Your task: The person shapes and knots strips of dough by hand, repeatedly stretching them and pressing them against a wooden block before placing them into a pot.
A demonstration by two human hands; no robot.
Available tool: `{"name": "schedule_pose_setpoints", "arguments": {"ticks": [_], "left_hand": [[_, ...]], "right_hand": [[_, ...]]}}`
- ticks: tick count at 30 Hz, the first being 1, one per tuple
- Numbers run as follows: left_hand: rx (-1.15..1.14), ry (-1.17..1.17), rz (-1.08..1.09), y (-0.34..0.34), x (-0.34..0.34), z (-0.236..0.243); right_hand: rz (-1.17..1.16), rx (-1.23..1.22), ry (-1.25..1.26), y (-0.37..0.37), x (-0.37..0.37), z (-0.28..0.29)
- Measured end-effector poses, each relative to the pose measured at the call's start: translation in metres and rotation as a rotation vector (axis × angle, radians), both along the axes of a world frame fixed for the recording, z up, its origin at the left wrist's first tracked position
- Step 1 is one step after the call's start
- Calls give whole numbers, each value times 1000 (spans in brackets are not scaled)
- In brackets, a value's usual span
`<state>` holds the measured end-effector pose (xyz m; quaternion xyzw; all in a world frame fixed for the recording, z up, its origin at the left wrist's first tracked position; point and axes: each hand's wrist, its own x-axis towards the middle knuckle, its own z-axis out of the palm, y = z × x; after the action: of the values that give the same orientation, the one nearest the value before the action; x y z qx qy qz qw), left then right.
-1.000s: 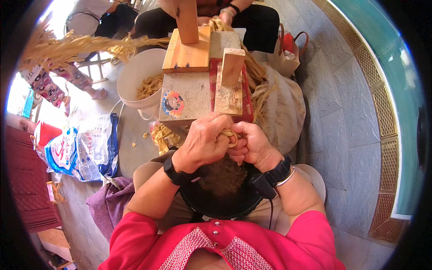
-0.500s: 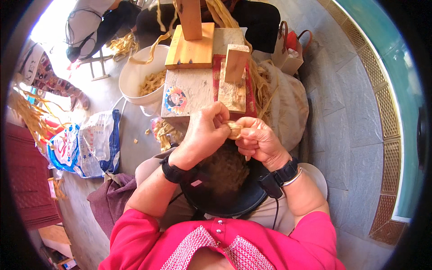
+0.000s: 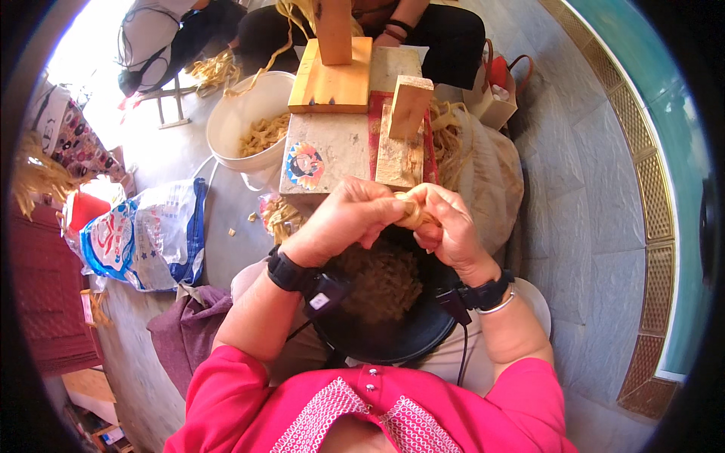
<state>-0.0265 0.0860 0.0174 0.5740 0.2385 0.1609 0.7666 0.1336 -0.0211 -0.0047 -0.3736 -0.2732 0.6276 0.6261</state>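
A small knotted roll of tan, fibrous strip (image 3: 413,216) is pinched between my hands. My left hand (image 3: 353,217) grips its left side between thumb and fingers. On the other side my right hand (image 3: 447,225) has its fingers curled round the roll. Both hands are just off the near edge of a low bench (image 3: 332,177). Below them, in my lap, sits a black basin (image 3: 400,349) with a heap of brownish shredded pieces (image 3: 380,283). What the strip is made of, I cannot tell.
On the bench stand a yellow wooden block with a post (image 3: 330,84) and a smaller wooden upright (image 3: 410,107). Left of it is a white bucket (image 3: 226,140) of tan pieces; to the right, a pale sack (image 3: 491,174). A person's hand (image 3: 391,36) shows beyond the bench.
My hands have shifted slightly right, and my right hand has turned up and over the roll. A person's hand has come into view beyond the bench.
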Motion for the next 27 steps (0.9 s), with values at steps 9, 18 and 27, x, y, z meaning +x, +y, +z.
{"name": "schedule_pose_setpoints", "arguments": {"ticks": [9,18,27], "left_hand": [[374,198,-193,18,-14,10],[1200,234,-173,-12,4,-9],[997,99,-218,18,-3,-7]], "right_hand": [[-30,-13,-530,-10,24,12],[17,21,-691,-7,5,1],[-39,57,-900,-6,31,7]]}}
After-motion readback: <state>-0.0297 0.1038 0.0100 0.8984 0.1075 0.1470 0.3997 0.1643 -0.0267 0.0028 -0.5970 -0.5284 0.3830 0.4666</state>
